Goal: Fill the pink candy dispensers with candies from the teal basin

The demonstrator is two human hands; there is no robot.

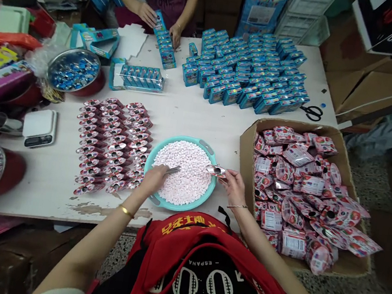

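At the lower centre of the frame, my left hand (155,179) has its fingers closed round a metal tool (174,169). I judge it is held low over the white tablets (186,185) so that it can reach them easily; its exact shape is too small to tell. My right hand (235,186) pinches a pouch (215,170) by one end, between thumb and fingers, at the right rim of the turquoise basin (148,165). I think it is kept so near in order that any fallen tablet would land back inside.

Just right, the cardboard box (249,150) with many pink pouches (311,185) stands beside the right arm, probably for short reach. Left of the basin, other pouches (107,146) stand in close rows with their dark openings upward, perhaps to support each other. The white scale (39,126) sits farther left.

Toward the top centre, a co-worker's hands (147,13) steady a row of blue boxes (165,44). More small blue boxes (251,72) stand packed together at the upper right, near the scissors (313,113).
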